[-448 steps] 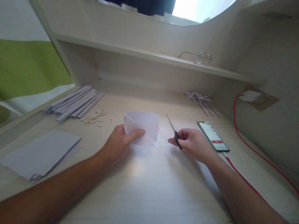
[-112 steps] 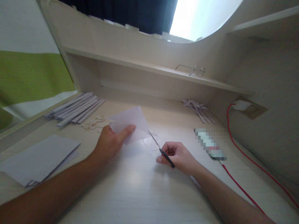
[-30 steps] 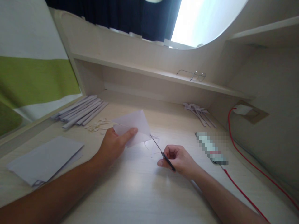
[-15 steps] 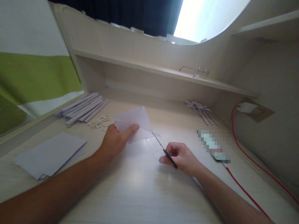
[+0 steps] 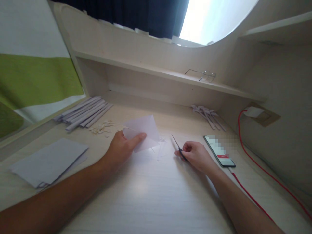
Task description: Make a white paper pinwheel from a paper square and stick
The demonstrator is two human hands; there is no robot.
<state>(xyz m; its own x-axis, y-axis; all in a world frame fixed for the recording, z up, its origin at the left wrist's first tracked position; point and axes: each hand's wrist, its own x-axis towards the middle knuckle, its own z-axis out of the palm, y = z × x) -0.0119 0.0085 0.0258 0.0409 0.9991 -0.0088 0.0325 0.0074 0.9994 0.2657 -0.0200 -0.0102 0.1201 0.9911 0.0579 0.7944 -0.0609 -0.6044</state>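
The head view looks down on a pale wooden table (image 5: 151, 201) with both forearms reaching in from the bottom of the frame.

Just left of the frame's centre, the left hand (image 5: 122, 149) pinches a folded sheet of white paper (image 5: 143, 131), thumb on top and fingers underneath, so the sheet is lifted off the table with its far corner tilted toward the upper right. Right of centre, the right hand (image 5: 197, 155) is curled closed around the dark handles of a small pair of scissors (image 5: 177, 147). The thin blades point up and to the left, toward the paper but apart from it; whether the blades are parted cannot be told. Between paper and scissors, thin white paper slivers (image 5: 159, 151) lie on the table.

At the right hand's right side lies a phone (image 5: 219, 151) with its screen lit, and a red cable (image 5: 253, 170) runs from it to a wall socket (image 5: 258, 113) at the right edge. In the lower left sits a stack of white sheets (image 5: 48, 161). Further up on the left is a row of rolled paper tubes (image 5: 84, 112), with small paper scraps (image 5: 101, 127) just beside them. Another bundle of paper strips (image 5: 207, 113) lies at the back right. On the shelf (image 5: 146, 70) above, a pair of glasses (image 5: 202, 75) rests.
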